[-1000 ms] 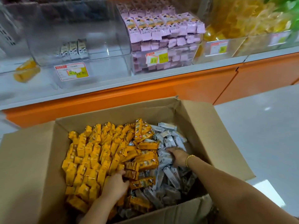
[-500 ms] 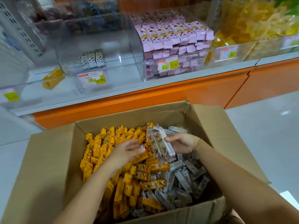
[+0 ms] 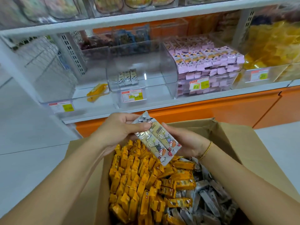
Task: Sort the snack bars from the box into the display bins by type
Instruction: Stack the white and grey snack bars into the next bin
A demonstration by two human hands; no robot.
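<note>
Some silver bars point(image 3: 156, 141) are coming up out of the box point(image 3: 227, 137) now. Your left grip point(image 3: 120, 132) and right grip point(image 3: 186, 142) are both curling round them, holding them above it. The bin point(image 3: 164, 73) with matching bars is waiting ahead.

price tag point(image 3: 199, 85) on pink-bar bin point(image 3: 224, 84), 14.80

A white shelf board point(image 3: 146, 16) runs across the top of the frame, with clear tubs point(image 3: 112, 4) of blurred goods standing on it. At the upper left are a grey perforated upright point(image 3: 73, 52) and a wire rack point(image 3: 43, 60). An orange base panel point(image 3: 227, 108) crosses the middle. The pale floor point(image 3: 24, 130) shows at left. Four price labels point(image 3: 132, 95) hang above the panel, too blurred to read.
</note>
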